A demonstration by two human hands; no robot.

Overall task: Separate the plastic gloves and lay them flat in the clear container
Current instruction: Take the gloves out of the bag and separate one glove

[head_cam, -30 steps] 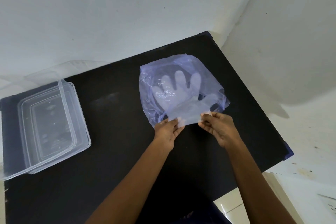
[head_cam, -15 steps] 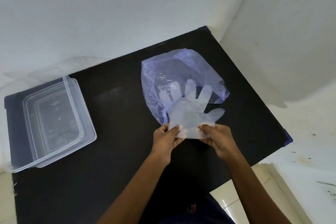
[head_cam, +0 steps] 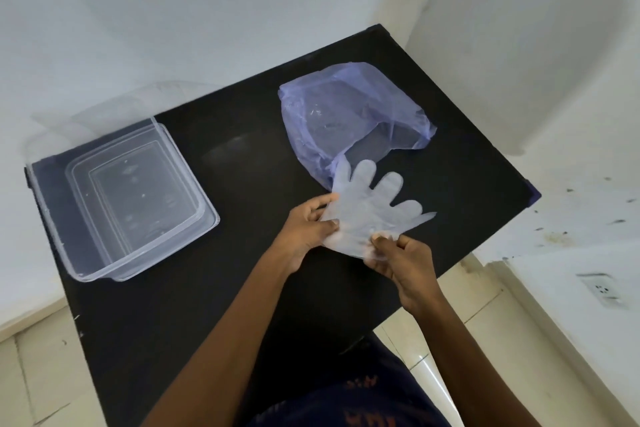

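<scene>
Pinching the cuff of a plastic glove [head_cam: 370, 208], the left hand [head_cam: 310, 225] grips its left edge and the right hand [head_cam: 403, 260] grips its near edge. The glove is spread above the black table [head_cam: 242, 135], its fingers pointing far and right. Its far tip overlaps the purple plastic bag [head_cam: 346, 114] lying just behind. The clear container [head_cam: 121, 204] stands well apart, at the left of the table.

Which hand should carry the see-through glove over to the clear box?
Probably the left hand. It already pinches the plastic glove on the side facing the clear container, which lies off to the left. The right hand, gripping the cuff, would have to cross over.
</scene>
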